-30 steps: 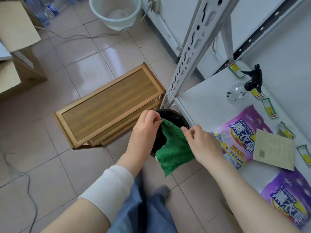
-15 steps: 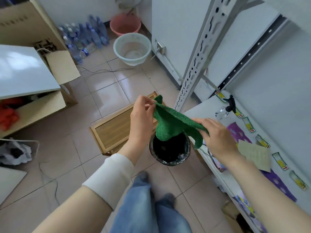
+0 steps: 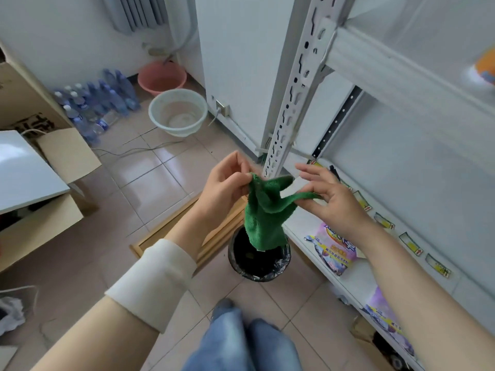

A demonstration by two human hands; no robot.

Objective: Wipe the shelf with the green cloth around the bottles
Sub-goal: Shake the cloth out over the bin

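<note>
My left grip [image 3: 227,183] pinches one upper corner of the green cloth [image 3: 265,218] between thumb and curled fingers. My right grip [image 3: 329,199] pinches another edge of it between thumb and a fingertip, the other fingers spread loose above. The cloth is in the air between the two, stretched a little at the top. Its crumpled lower part hangs down over the open mouth of a bin [image 3: 258,263] lined with a black bag. It touches no part of the shelf [image 3: 302,223], which lies just to the right of it, white, with a purple packet [image 3: 334,247] lying flat on it under my right wrist and a row of small price labels [image 3: 409,243] along the back. A white perforated upright [image 3: 294,103] rises behind the cloth.

On the tiled floor a low wooden rack [image 3: 171,228] sits beneath my left forearm. Farther off stand a pale basin [image 3: 178,113], a pink basin [image 3: 162,77] and a cluster of water bottles [image 3: 99,103]. Open cardboard boxes [image 3: 40,223] fill the left side.
</note>
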